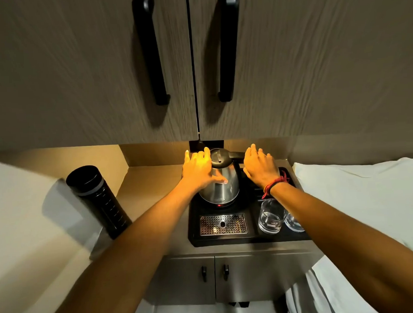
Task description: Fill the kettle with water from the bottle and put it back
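Note:
A steel kettle with a black lid and handle sits on its base at the back of a black tray. My left hand cups the kettle's left side, the thumb laid across the steel body and the fingers up beside the lid. My right hand is palm down with fingers apart, just right of the kettle and over where the handle drops; the handle's lower part is hidden beneath it. A tall black bottle, capped, stands on the counter to the left, apart from both hands.
Two clear glasses stand on the tray's right side, under my right forearm. A perforated metal drip grate lies in front of the kettle. Upper cabinet doors hang low overhead. White bedding borders the counter's right side.

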`<state>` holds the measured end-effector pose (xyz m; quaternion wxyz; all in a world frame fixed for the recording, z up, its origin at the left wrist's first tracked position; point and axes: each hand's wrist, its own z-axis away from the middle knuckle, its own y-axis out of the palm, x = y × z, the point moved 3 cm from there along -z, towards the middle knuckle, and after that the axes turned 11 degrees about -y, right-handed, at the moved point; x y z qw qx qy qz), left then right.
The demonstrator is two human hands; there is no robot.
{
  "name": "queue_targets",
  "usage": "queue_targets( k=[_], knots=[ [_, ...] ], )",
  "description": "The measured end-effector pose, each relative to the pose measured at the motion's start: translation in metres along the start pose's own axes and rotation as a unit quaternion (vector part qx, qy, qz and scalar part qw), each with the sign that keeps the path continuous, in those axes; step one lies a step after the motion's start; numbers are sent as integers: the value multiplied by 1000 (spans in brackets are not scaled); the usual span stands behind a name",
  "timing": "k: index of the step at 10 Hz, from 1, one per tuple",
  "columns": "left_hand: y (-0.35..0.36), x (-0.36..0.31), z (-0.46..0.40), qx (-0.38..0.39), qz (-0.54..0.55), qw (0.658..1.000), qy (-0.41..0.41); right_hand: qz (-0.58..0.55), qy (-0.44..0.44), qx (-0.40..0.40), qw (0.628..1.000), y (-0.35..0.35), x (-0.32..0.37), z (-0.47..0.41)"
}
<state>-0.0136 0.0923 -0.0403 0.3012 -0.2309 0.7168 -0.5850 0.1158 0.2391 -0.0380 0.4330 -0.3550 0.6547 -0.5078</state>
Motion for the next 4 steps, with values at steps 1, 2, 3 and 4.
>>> queue_targets(
  k=[1, 2, 3, 4],
  knots=[
    [-8, -4, 11, -15, -37, 999, 1, -12, 9, -10, 1000, -5, 7, 12],
    [-25, -4, 36, -66, -49, 997, 15, -10, -15, -76, 997, -24, 21, 41],
    [-50, -6, 60, -131, -47, 989, 47, 0, -51, -135, 990, -55, 32, 62],
    [-102, -11, 117, -248, 4, 963, 104, -23, -67, -211, 975, -120, 53, 112]
  ],
)
